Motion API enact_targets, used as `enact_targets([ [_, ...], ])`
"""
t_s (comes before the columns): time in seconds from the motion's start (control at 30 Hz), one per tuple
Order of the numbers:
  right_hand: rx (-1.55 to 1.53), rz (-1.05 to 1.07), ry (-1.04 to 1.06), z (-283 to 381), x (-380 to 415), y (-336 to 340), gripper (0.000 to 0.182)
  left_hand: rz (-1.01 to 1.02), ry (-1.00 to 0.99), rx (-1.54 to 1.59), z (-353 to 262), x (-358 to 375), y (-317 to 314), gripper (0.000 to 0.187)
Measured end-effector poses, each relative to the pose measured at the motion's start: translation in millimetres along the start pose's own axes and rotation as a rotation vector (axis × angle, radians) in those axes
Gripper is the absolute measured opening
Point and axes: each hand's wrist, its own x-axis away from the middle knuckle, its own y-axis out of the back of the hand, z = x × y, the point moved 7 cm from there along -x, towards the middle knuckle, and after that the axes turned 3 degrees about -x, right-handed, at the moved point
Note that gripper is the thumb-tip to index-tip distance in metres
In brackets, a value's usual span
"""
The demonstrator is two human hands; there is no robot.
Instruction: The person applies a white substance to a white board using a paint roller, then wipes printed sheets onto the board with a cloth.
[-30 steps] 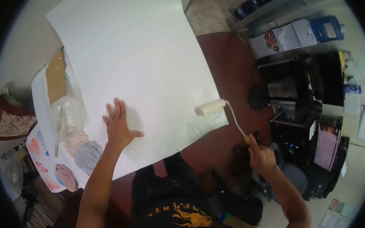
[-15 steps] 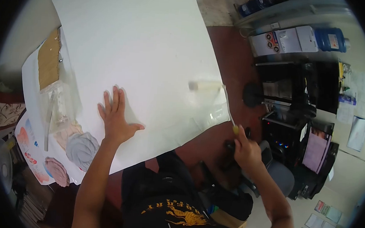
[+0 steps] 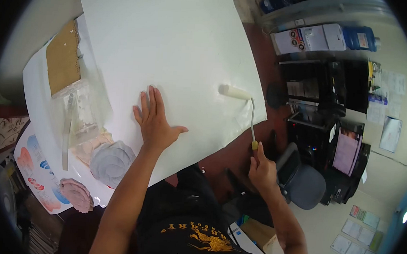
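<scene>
A large white glossy sheet (image 3: 171, 41) covers most of the table. Flat on it rests my left hand (image 3: 156, 126), fingers stretched and thumb out to the side. My right hand (image 3: 263, 170) is wrapped round the yellow handle of a paint roller (image 3: 238, 93), off the sheet's near right edge. The roller's cream sleeve lies against the sheet, to the right of my left hand. Small wrinkles catch the light near the sheet's right corner.
Left of the sheet lie cardboard (image 3: 64, 60), clear plastic (image 3: 85, 113), a metal ruler (image 3: 67, 137), a grey paper flower (image 3: 112, 163) and a pink one (image 3: 76, 194). A grey chair (image 3: 304, 186) stands right, near a computer tower (image 3: 310, 136) and a printer (image 3: 347, 177).
The roller has gone from a motion blur to a sharp outline, still on the sheet. The head view has shifted, and my left hand stays flat on the sheet.
</scene>
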Motion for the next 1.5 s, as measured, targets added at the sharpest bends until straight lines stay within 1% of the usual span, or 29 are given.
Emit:
enact_targets([
  [0.07,-0.005,-0.014,0.077,-3.7,29.0,1.1,0.063,0.017,0.004,0.012,-0.2,-4.1,2.3,0.138],
  [0.1,0.023,0.026,0.098,-10.3,51.9,-1.7,0.064,0.037,0.012,0.011,-0.5,-3.8,2.9,0.137],
  [0.17,0.045,0.048,0.085,3.0,57.0,5.4,0.057,0.045,0.016,0.006,3.6,-2.3,2.8,0.137],
  [0.2,0.094,0.049,0.088,3.8,48.0,7.2,0.06,0.041,0.002,0.004,3.8,-0.8,1.3,0.138],
  [0.23,0.144,0.044,0.101,4.6,22.4,9.4,0.064,0.024,-0.01,0.001,3.2,-2.9,1.1,0.138],
  [0.27,0.148,0.007,0.158,11.9,1.2,11.9,0.063,0.028,-0.008,0.008,3.4,-4.1,1.0,0.136],
  [0.37,0.181,0.022,0.206,11.3,-5.7,15.6,0.063,0.037,-0.012,0.024,2.6,-3.4,3.4,0.134],
  [0.4,0.232,0.068,0.186,6.3,7.0,18.1,0.063,0.028,-0.013,0.031,3.2,-3.9,3.4,0.135],
  [0.5,0.233,0.154,0.179,-3.9,19.7,31.8,0.061,0.002,-0.009,0.031,6.3,-3.7,4.0,0.137],
  [0.6,0.344,0.104,0.243,13.2,-40.4,33.1,0.066,-0.007,-0.021,0.014,3.6,-3.8,3.7,0.138],
  [0.63,0.375,0.099,0.249,16.6,-48.2,31.6,0.067,-0.006,-0.023,0.007,3.9,-2.2,2.3,0.138],
  [0.73,0.351,0.064,0.286,11.3,-38.5,31.6,0.063,-0.015,-0.024,-0.014,3.1,-1.9,1.8,0.14],
  [0.83,0.352,0.118,0.245,-11.0,-0.4,36.8,0.06,-0.006,-0.021,0.002,3.4,-2.2,1.5,0.139],
  [0.87,0.349,0.121,0.251,-17.9,1.1,38.3,0.06,-0.023,-0.017,0.0,5.6,-3.6,3.1,0.139],
  [0.97,0.363,0.091,0.276,-9.8,-16.2,41.3,0.064,-0.021,-0.041,-0.004,2.9,1.1,-1.7,0.14],
  [1.0,0.349,0.069,0.304,-13.2,-9.0,39.2,0.065,-0.021,-0.043,-0.004,3.8,0.3,-2.9,0.14],
  [1.07,0.296,0.077,0.274,-40.7,14.8,33.0,0.064,-0.025,-0.034,-0.004,4.7,-1.7,-1.5,0.14],
  [1.17,0.276,0.071,0.255,-46.4,24.6,30.0,0.063,-0.007,-0.028,-0.013,3.0,0.7,0.1,0.14],
  [1.23,0.317,0.043,0.268,-37.7,9.0,34.3,0.063,0.004,-0.016,-0.029,2.3,0.2,0.3,0.14],
  [1.33,0.285,0.037,0.224,-30.7,4.8,32.4,0.062,-0.022,-0.034,-0.042,1.5,0.5,0.7,0.139],
  [1.43,0.317,0.109,0.15,-45.0,21.5,30.0,0.06,0.001,-0.018,-0.048,1.8,0.4,-0.8,0.14],
  [1.5,0.263,0.038,0.181,-40.1,15.0,27.7,0.06,-0.011,-0.021,-0.044,3.4,1.1,0.0,0.14],
])
